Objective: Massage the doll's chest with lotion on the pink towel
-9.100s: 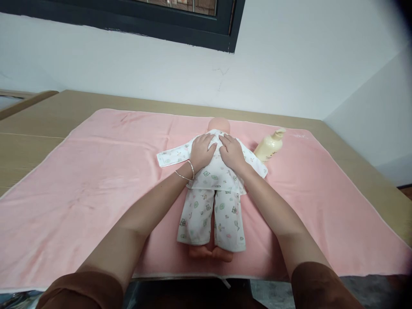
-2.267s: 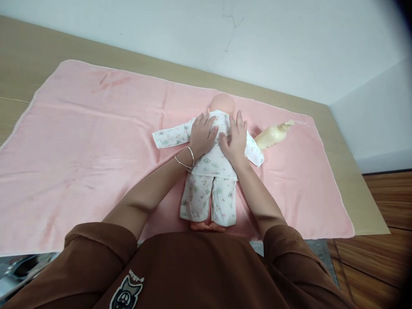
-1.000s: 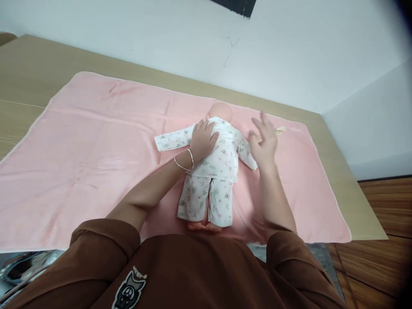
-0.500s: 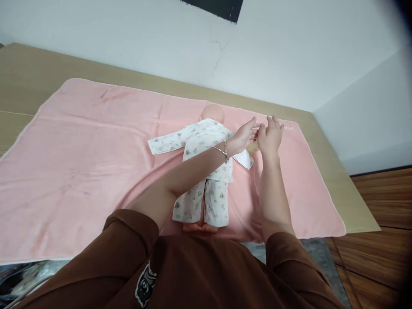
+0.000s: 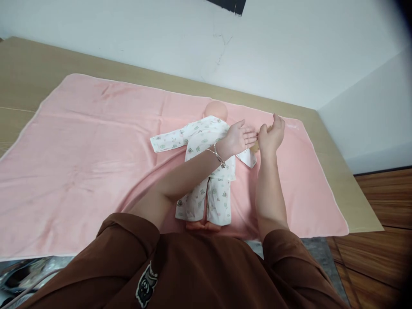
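A doll [image 5: 216,110] in a white printed top [image 5: 202,136] and matching trousers [image 5: 219,201] lies on a pink blanket [image 5: 96,163], its feet towards me. My left hand [image 5: 238,139] is over the doll's right-hand side, palm turned up and fingers stretched out, with a bracelet [image 5: 216,155] at the wrist. Its fingertips reach to the edge of my right hand [image 5: 272,135], which is raised with bent wrist and fingers partly curled away from the thumb. Neither shows anything held. Between and below them a small yellowish thing [image 5: 255,147] shows beside the doll's sleeve, mostly hidden.
The blanket lies across a wooden table [image 5: 346,180] that stands against a white wall [image 5: 144,43]. At lower left, partly hidden items [image 5: 28,277] lie below the table's front edge. Brown wooden boards [image 5: 386,206] are at the right.
My left hand has turned its palm further up and moved slightly left. My right hand's fingers have drawn closer together. The view has shifted a little.
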A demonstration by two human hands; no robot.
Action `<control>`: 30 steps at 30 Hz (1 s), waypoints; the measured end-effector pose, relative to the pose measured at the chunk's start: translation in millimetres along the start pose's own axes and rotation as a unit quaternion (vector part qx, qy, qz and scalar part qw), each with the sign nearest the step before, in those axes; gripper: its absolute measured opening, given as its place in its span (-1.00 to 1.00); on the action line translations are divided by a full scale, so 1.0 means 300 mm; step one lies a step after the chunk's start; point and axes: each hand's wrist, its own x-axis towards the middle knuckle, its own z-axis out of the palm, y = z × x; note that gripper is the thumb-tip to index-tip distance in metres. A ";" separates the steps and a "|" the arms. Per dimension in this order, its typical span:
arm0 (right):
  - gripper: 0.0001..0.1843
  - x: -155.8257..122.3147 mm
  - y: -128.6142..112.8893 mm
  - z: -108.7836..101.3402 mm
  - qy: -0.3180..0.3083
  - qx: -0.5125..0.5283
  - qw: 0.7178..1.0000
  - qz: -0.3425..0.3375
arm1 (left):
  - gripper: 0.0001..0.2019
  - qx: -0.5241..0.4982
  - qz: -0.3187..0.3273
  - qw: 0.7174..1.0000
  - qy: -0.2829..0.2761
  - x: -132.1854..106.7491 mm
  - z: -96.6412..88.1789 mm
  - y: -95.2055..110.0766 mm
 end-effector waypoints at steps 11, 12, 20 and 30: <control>-0.31 -0.091 -0.183 -0.110 -0.030 0.089 0.994 -0.058 | -0.31 0.074 0.033 0.997 0.015 -0.243 -0.122 0.071; -0.36 -0.116 -0.233 -0.110 -0.064 0.113 0.989 -0.069 | -0.31 0.097 0.042 0.994 0.015 -0.257 -0.117 0.080; -0.32 -0.246 -0.560 -0.111 -0.204 0.092 0.957 -0.187 | -0.17 0.251 0.155 0.954 0.058 -0.384 -0.087 0.186; -0.29 -0.272 -0.568 -0.109 -0.234 0.162 0.929 -0.238 | -0.24 0.419 0.251 0.852 0.186 -0.321 -0.056 0.163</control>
